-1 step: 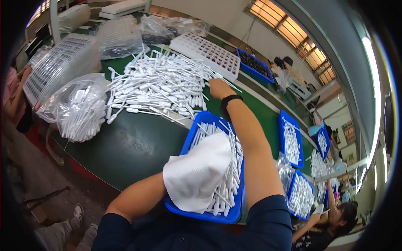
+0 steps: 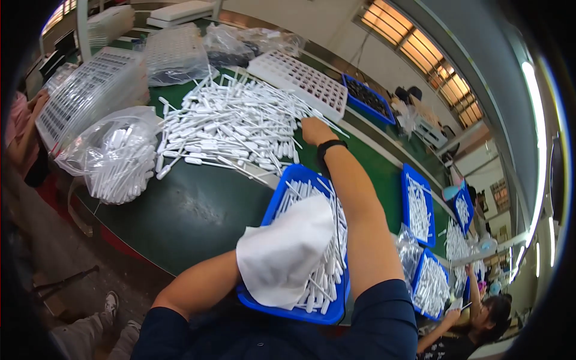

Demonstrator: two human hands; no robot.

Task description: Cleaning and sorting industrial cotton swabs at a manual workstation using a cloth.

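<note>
- Our right hand [image 2: 315, 130], dark band [image 2: 332, 144] at the wrist, is at the right edge of the heap of white droppers [image 2: 228, 126]; fingers mostly hidden, so we cannot tell whether they grip one.
- Our left forearm [image 2: 201, 279] runs to a white cloth [image 2: 285, 249]; the hand is out of sight there, its hold unreadable to us.
- The cloth lies partly over a blue tray [image 2: 306, 172] of droppers, directly before us.
- Left of the heap: a clear bag [image 2: 123, 171] of droppers.
- Behind: a white holed tray [image 2: 298, 84].
- Off right: another blue dropper tray [image 2: 405, 204] and a co-worker [image 2: 495, 318].
</note>
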